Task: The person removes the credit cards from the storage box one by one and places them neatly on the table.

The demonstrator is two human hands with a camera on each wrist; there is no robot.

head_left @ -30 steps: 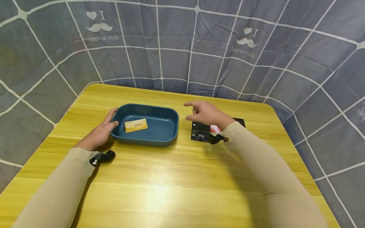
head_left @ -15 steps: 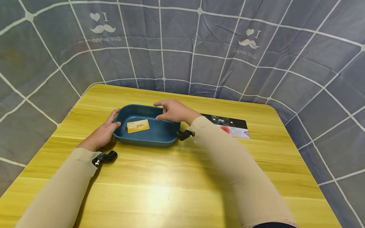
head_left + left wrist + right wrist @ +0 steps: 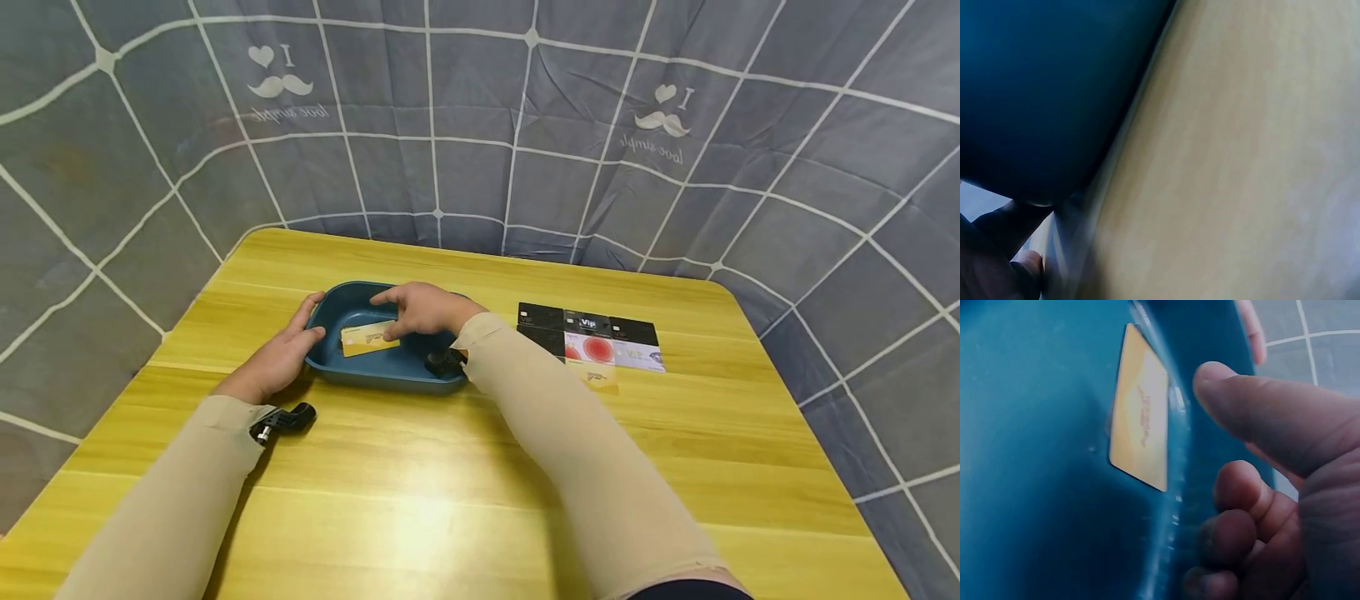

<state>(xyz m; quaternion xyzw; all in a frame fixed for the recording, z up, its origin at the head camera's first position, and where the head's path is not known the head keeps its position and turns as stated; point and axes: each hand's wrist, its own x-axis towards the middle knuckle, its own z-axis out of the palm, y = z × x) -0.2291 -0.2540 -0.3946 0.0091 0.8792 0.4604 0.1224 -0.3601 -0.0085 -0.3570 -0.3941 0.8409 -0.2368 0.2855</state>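
A dark blue plastic tray (image 3: 390, 383) stands on the table, left of centre. My left hand (image 3: 273, 358) holds its left end, thumb at the rim and fingers along the outside. Inside lies a yellow bank card (image 3: 360, 340), over another card of which only a dark edge shows. My right hand (image 3: 423, 310) is above the tray's inside, over the card's right end. In the right wrist view the thumb and index finger of the right hand (image 3: 1322, 500) are spread, the other fingers bent. They stand apart from the yellow card (image 3: 1141, 419) and hold nothing.
Right of the tray, several cards lie edge to edge in rows on the wooden table (image 3: 420, 533): black cards (image 3: 633, 330), a red and white card (image 3: 581, 347), a pale card (image 3: 637, 357) and another yellow card (image 3: 600, 379). A grey checked curtain (image 3: 472, 125) hangs behind.
My right hand has moved left from above the card rows into the tray, over the yellow card. More of the laid-out cards now shows. The left hand stays on the tray.
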